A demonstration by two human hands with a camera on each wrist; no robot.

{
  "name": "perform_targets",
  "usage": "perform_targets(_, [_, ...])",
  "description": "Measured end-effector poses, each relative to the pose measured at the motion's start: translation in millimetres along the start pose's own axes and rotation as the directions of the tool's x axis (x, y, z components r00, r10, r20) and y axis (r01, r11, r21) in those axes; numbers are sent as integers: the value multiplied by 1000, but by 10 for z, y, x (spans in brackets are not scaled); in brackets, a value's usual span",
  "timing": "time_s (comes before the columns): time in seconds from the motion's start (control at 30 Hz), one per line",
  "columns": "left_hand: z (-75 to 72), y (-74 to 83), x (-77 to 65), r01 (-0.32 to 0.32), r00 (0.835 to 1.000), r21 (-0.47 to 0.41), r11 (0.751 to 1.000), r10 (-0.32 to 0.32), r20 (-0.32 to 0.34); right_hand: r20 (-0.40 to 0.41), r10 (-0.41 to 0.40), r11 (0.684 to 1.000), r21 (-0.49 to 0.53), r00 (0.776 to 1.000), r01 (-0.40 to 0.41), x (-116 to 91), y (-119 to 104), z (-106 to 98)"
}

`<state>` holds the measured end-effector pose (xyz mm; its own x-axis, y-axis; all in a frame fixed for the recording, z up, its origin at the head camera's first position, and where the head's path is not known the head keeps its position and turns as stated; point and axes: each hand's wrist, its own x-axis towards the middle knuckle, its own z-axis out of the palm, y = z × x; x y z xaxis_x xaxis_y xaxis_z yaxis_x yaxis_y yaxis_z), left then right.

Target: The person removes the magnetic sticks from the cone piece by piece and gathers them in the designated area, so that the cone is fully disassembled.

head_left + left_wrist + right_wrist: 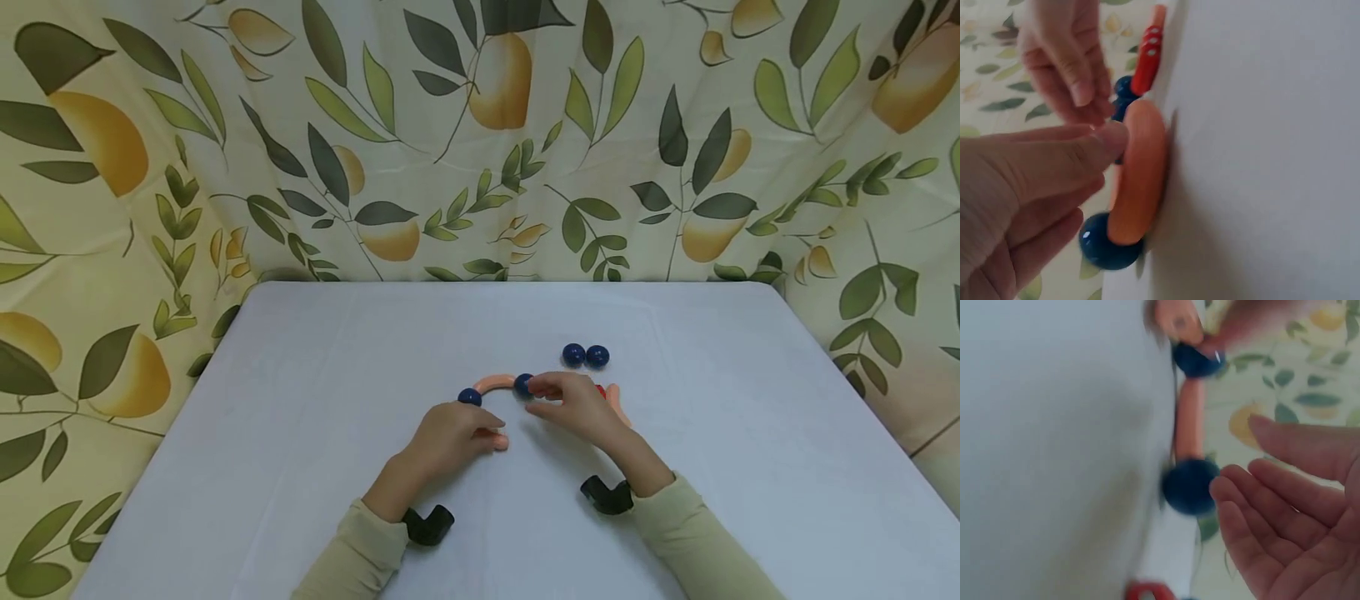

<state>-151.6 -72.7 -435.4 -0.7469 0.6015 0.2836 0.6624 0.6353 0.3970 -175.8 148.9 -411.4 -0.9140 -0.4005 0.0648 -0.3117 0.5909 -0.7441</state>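
My left hand is over a short, curved orange piece, its thumb tip right at the piece's upper edge. One end of this piece meets a blue ball. From that ball a second orange curved piece arches to another blue ball. My right hand has its fingertips at this second ball, with the thumb held apart. In the head view, the left hand hides most of the nearer orange piece.
Two more blue balls sit side by side farther back. Right of the right hand lies a red piece with white dots, with an orange piece beside it. A patterned curtain hangs behind the white table.
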Motion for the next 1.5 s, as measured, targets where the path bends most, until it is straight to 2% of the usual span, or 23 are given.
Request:
perform_targets(0.07, [-37,-44,10,31,997,-76,997,-37,-72,44,-10,1000,18,999,10,-13,-16,75])
perform_targets(0.13, [-67,-89,13,83,985,-137,987,-102,-141,83,-18,1000,18,996,17,-22,-42,145])
perform_targets(0.2, [-76,-133,11,145,970,-167,975,-173,-170,126,-37,999,0,991,37,-25,-74,210])
perform_targets(0.3, [-54,-193,6,220,956,-226,949,-256,-142,180,-74,995,-48,981,84,-16,-122,295])
perform_targets(0.37, [-27,-226,2,239,955,-270,933,-276,-107,207,-102,991,-63,973,117,-9,-146,343])
perform_targets(0.5, [18,-262,-8,240,956,-341,909,-282,-81,227,-146,985,-58,963,163,-6,-163,412])
perform_targets(0.73, [50,-274,-27,261,951,-362,895,-302,-62,207,-168,980,-67,964,185,-35,-175,471])
perform_targets(0.97, [77,-263,-35,259,951,-320,911,-299,-82,160,-202,970,-101,966,220,-76,-168,499])
perform_targets(1.17, [63,-271,-19,236,953,-268,934,-276,-122,118,-190,972,-115,975,204,-135,-167,482])
perform_targets(1.33, [57,-283,-18,285,940,-265,921,-322,-110,102,-167,977,-118,981,179,-199,-160,434])
perform_targets(1.5, [70,-296,-20,273,942,-267,924,-313,-119,54,-104,986,-126,993,110,-292,-86,313])
